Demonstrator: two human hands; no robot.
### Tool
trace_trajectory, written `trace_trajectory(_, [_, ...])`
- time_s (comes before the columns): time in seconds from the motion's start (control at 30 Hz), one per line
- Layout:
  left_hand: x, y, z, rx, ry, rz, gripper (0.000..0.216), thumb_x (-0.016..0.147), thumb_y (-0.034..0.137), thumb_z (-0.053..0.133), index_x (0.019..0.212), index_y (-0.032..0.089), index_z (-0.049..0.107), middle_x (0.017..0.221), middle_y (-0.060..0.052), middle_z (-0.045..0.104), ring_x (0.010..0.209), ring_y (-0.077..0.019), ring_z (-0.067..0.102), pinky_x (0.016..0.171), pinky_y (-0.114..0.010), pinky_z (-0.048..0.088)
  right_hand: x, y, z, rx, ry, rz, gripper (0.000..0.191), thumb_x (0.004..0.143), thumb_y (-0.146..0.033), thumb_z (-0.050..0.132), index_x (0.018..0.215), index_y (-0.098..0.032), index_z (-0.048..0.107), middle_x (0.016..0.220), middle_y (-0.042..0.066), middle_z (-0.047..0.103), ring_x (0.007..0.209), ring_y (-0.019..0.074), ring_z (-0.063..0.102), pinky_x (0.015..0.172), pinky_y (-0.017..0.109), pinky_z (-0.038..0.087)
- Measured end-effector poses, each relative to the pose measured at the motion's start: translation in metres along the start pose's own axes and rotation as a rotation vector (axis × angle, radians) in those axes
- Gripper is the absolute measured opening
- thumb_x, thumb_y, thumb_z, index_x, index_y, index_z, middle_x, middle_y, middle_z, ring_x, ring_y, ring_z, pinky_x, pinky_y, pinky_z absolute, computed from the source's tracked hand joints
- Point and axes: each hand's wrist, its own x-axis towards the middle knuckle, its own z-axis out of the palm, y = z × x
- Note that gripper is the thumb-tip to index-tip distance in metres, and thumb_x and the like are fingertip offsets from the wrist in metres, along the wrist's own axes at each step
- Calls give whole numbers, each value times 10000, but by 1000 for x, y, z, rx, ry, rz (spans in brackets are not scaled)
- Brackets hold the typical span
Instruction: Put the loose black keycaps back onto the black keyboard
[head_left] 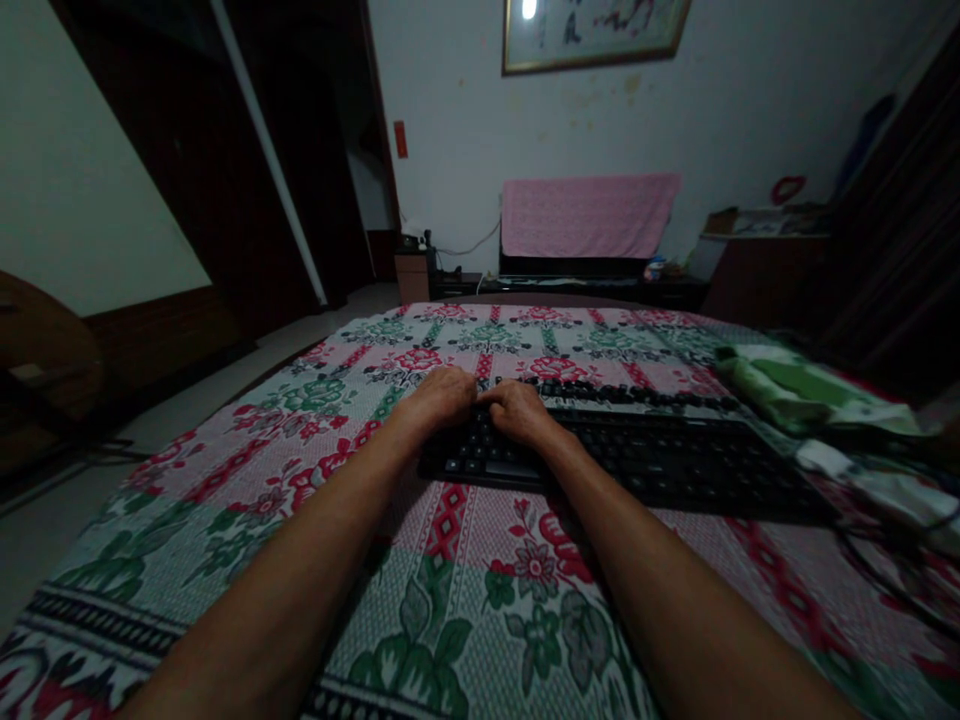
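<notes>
A black keyboard lies on a bed covered by a floral sheet in red, green and white. My left hand rests at the keyboard's far left corner, knuckles up and fingers curled down over its edge. My right hand sits right beside it on the left keys, fingers also bent downward. The two hands touch each other. What the fingertips press or hold is hidden under the hands.
A green and white cloth bundle lies at the right of the bed, with a white object and dark cables near it. Beyond the bed stands a low cabinet with a pink-covered screen. Dark doors are at left.
</notes>
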Motion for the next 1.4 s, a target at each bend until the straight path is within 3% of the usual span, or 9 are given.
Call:
trace_trajectory(0.1, [-3,-17,4,-101,-13,125,282,654,174,479,855,222,672,745,-16,657,733,-134,551,668,-194,379,0,1,1,-5,9,-6,388,689,-130,409,984,-257,627,938,18,638,892,157,548,812,235,378])
trace_trajectory(0.27, [-3,-33,13,-342,33,11,288,655,240,488,875,199,670,718,15,656,674,-108,537,595,-180,379,0,-1,1,66,38,-13,312,738,-204,418,961,-244,633,947,8,641,889,141,551,792,211,378])
trace_trajectory(0.57, [0,-36,20,-583,60,-31,301,631,305,501,815,128,660,695,-7,624,623,-104,523,550,-185,381,6,-8,1,71,16,-24,252,739,-302,472,915,-270,648,873,-12,661,823,133,575,712,201,393])
trace_trajectory(0.77, [-1,-37,20,-552,65,-28,315,633,341,488,777,129,671,633,-8,601,560,-100,493,516,-198,363,11,-6,4,94,4,-3,261,728,-295,472,909,-252,655,864,1,663,816,138,578,711,204,405])
trace_trajectory(0.97, [1,-39,20,-513,45,-20,308,647,294,459,802,132,670,635,-5,607,566,-99,499,510,-191,355,11,1,4,149,-41,-55,338,704,-140,426,944,-237,643,918,-6,651,860,120,568,779,199,397])
trace_trajectory(1.17, [4,-47,24,-576,-10,73,287,603,246,503,820,139,657,655,6,611,590,-100,510,564,-195,382,11,2,5,145,-24,-16,286,703,-181,459,899,-243,657,881,-7,655,840,132,572,766,214,408])
trace_trajectory(1.4, [3,-46,23,-630,-6,68,280,603,237,509,822,125,643,673,-7,610,593,-104,512,556,-205,379,9,1,6,234,41,9,244,700,-206,473,849,-225,665,876,3,654,836,137,567,747,215,402])
